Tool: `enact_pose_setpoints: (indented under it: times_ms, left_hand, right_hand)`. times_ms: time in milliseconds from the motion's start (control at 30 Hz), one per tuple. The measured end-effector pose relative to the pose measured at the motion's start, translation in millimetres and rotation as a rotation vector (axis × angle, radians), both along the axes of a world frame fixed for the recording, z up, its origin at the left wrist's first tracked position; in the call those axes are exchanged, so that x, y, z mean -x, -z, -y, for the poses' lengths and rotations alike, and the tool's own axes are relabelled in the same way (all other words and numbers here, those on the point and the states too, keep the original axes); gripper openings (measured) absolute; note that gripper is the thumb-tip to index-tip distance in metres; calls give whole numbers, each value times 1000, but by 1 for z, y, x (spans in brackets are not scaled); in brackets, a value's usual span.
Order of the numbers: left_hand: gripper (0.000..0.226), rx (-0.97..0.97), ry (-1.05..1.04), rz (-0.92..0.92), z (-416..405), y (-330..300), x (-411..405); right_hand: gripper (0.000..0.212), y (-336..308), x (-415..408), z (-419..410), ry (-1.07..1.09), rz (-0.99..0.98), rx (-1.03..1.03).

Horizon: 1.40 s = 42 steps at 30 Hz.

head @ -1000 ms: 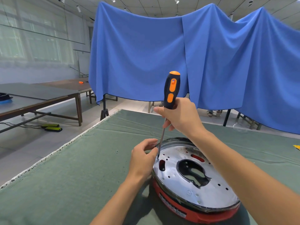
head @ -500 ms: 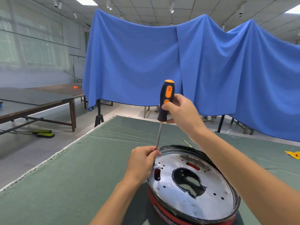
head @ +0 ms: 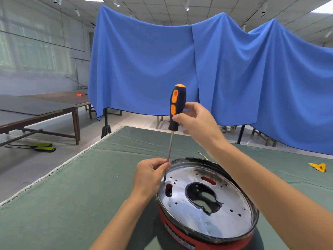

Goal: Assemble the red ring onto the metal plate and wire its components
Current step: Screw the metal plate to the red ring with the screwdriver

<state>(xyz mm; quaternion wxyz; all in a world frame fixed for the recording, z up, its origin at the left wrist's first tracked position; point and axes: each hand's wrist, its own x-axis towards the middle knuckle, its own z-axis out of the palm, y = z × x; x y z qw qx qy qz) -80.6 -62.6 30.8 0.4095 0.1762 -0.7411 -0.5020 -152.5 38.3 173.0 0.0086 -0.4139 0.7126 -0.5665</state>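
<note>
Green felt table (head: pixel 72 204) fills the view, and we start at the nine o'clock side, where a tiny loose screw (head: pixel 117 175) lies alone on the cloth, well apart from the work. Moving right, the left hand (head: pixel 150 175) sits at the plate's ten o'clock edge, fingers pinched round the lower shaft of the screwdriver (head: pixel 175 108), guiding the tip down onto a small hole near the rim; whether a screw sits under that tip, I can't tell. Next, the metal plate (head: pixel 225 212), shiny, stiff and thin by the look of it, seated on top of the red ring (head: pixel 207 239), which rests on the felt at about five o'clock of the view. That polished sheet looks slippery with a sharp-looking rim, so I'd judge the safer hold is the ring's thick red wall. The pair look rigid and moderately heavy, unlikely to skate on felt. Up at twelve o'clock the right hand (head: pixel 197 121) wraps loosely round the black-and-orange handle, fingertips only. Far right, at three o'clock, a yellow connector piece (head: pixel 318 167) lies on the cloth, with a thin wire (head: pixel 202 155) beyond the plate.
</note>
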Motion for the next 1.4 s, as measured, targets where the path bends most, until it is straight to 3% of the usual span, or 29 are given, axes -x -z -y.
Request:
enact_pose_setpoints:
  times_ms: [200,367,467,633,867,933,1067,1200,1267,1400]
  left_hand:
    - [22,68,36,54,-2,-1,-3]
    - [11,0,27,24,-3,-1,3]
    - [10,-31,36,16,1,0,4]
    - [13,51,51,107,2,1,2]
    - [6,70,71,161,0,-9,2]
    - [11,63,65,151,1,-9,4]
    - [14,52,77,140,0,-7,5]
    - [16,155,96,201,0,-5,4]
    - [22,182,94,193,-1,-2,3]
    - [17,12,86,65,-2,0,0]
  right_hand:
    - [17,-2,12,-2,-46,55,40]
    - [36,9,14,5,-1,-87,114]
    - [39,12,12,8,9,-184,59]
    - [11,3,19,7,-229,5,37]
    - [39,9,17,9,-39,-122,57]
    - [39,10,14,9,-20,-150,24]
    - [26,1,12,5,-136,11,-20]
    - [16,-3,13,2,-57,-63,-42]
    - [19,-1,11,3,3,-79,-48]
    - [36,1,3,10,119,-140,-67]
